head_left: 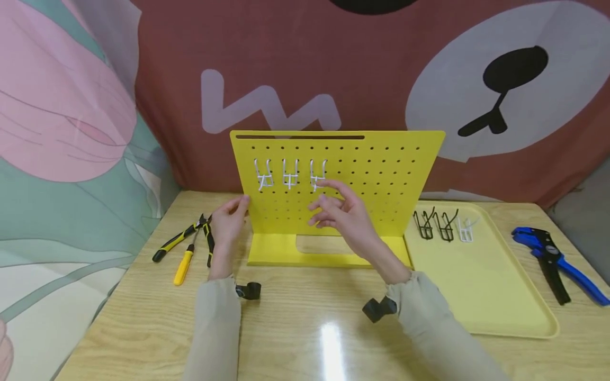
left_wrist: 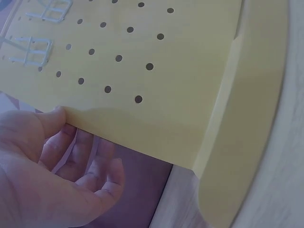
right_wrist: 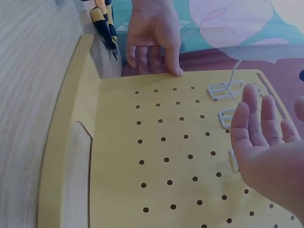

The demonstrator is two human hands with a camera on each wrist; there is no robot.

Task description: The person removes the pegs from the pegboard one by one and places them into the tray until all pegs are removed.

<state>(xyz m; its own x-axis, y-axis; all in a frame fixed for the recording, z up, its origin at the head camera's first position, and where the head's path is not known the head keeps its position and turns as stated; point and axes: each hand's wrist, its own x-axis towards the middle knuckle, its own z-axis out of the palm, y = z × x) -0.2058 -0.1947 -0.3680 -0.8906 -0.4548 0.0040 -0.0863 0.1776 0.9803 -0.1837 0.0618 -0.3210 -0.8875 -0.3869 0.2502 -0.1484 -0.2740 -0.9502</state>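
Note:
A yellow pegboard (head_left: 367,196) stands upright on its own base, with three white wire hooks in a row across its upper left: a left hook (head_left: 264,173), a middle hook (head_left: 290,173) and a right hook (head_left: 317,172). My left hand (head_left: 229,222) grips the board's left edge, thumb on the front face and fingers (left_wrist: 102,173) behind it. In front of the right hook is my right hand (head_left: 348,217), its loosely bent fingers spread with nothing between them. The index fingertip overlaps that hook's lower part in the head view. In the right wrist view the hand hides much of the same hook.
To the right a yellow tray (head_left: 491,286) holds two black wire hooks (head_left: 445,226) and one white hook (head_left: 466,230). Blue-handled pliers (head_left: 548,259) lie beyond it. Black-and-yellow cutters (head_left: 176,243) and a yellow-handled screwdriver (head_left: 184,266) lie left of the board.

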